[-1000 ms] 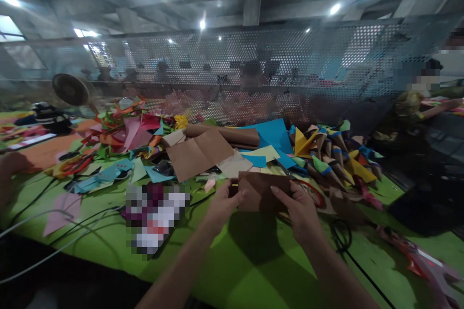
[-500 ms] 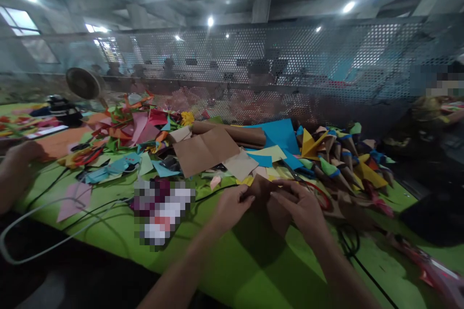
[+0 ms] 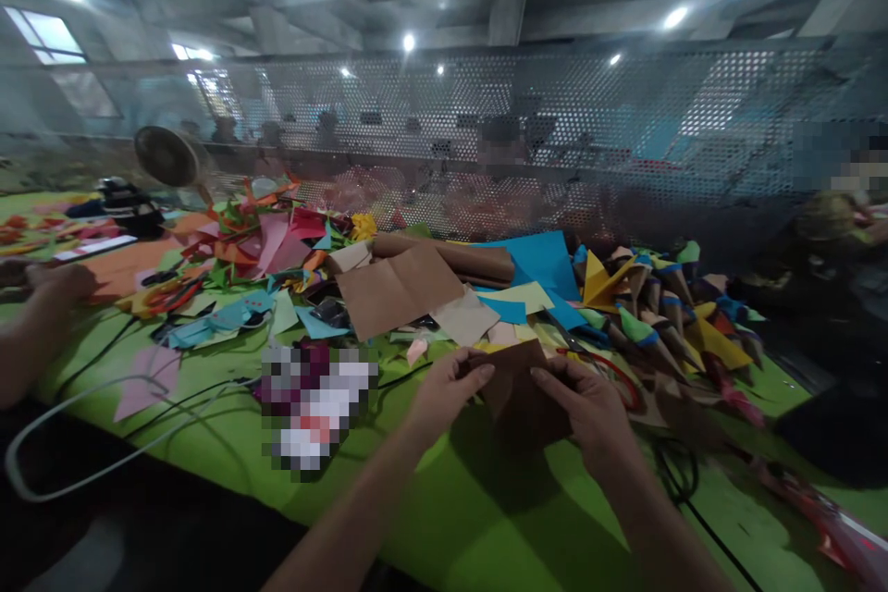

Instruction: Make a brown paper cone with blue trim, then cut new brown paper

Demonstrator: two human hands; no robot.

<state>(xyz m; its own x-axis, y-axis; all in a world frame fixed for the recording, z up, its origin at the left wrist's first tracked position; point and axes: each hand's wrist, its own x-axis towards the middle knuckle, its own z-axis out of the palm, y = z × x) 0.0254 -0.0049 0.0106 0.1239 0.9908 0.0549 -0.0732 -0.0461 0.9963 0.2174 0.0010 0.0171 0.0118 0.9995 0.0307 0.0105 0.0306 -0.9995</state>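
Observation:
A sheet of brown paper [image 3: 524, 402] is held up between both hands, a little above the green tabletop [image 3: 444, 518]. My left hand [image 3: 450, 396] pinches its left edge between thumb and fingers. On the other side my right hand [image 3: 584, 402] is closed on the upper right part, thumb lying on the near face. The sheet hangs tilted, and its lower right corner points down. Behind it lie a larger creased brown sheet [image 3: 399, 289] and a cream sheet [image 3: 463, 318]. Red-handled scissors [image 3: 624, 379] show partly behind my right hand.
Brown paper cones with coloured tips [image 3: 648, 328] are heaped at the right. Blue paper [image 3: 545, 259] and a brown roll [image 3: 444, 257] lie behind. A blurred-out packet [image 3: 323, 416], cables [image 3: 69, 495] and another person's hand [image 3: 59, 287] are at the left. A perforated screen [image 3: 444, 139] stands beyond.
The brown paper was level, then was turned and bent between my hands, and now faces me tilted. Both hands keep gripping it. The view has shifted slightly left.

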